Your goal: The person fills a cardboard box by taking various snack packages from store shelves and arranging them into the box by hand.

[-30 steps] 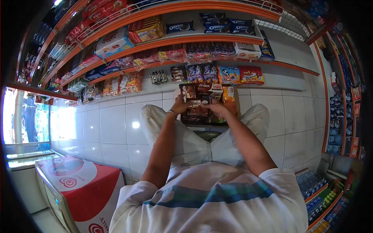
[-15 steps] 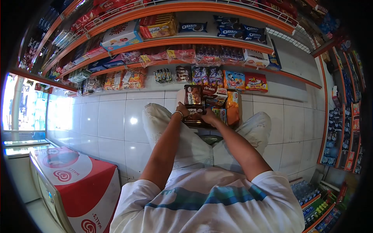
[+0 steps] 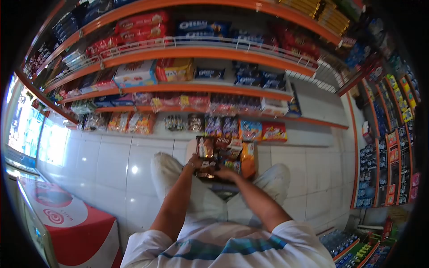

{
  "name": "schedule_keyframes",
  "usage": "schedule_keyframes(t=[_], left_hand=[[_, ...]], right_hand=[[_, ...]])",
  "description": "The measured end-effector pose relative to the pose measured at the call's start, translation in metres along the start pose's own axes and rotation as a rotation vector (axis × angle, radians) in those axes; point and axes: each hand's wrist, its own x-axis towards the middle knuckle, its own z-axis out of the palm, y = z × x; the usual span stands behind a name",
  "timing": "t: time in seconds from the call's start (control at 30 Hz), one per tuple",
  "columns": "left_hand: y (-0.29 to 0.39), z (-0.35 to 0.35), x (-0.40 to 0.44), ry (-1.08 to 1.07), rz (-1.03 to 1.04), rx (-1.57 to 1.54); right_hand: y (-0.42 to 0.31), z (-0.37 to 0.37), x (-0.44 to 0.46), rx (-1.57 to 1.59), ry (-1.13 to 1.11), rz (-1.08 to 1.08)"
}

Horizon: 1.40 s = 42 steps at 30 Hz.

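Note:
Between my knees, a cardboard box (image 3: 191, 149) on the floor holds several snack packs. My left hand (image 3: 195, 161) is closed around the left end of a brown wafer pack (image 3: 206, 171) at the box's near side. Closed on that pack's right end is my right hand (image 3: 226, 173), its fingertips partly hidden. Just beyond lies another brown wafer pack (image 3: 206, 147). A brown Arden box (image 3: 223, 144) sits to its right, and an orange pack (image 3: 248, 157) stands along the right side.
Orange-edged shelves (image 3: 178, 85) stocked with biscuits and wafers rise ahead. Snack boxes (image 3: 273, 131) line the bottom shelf. A red and white freezer (image 3: 80, 228) stands at my left. More racks (image 3: 389, 165) run along the right, with bottles (image 3: 335, 241) at lower right.
The camera has tilted upward, so more upper shelving shows and everything sits lower in the picture. Both hands stay on the brown wafer pack.

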Motion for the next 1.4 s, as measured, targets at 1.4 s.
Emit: schedule_keyframes(t=[1.4], left_hand=[[0.378, -0.723, -0.167, 1.354, 0.491, 0.559]], right_hand=[[-0.005, -0.119, -0.037, 0.014, 0.399, -0.112]])
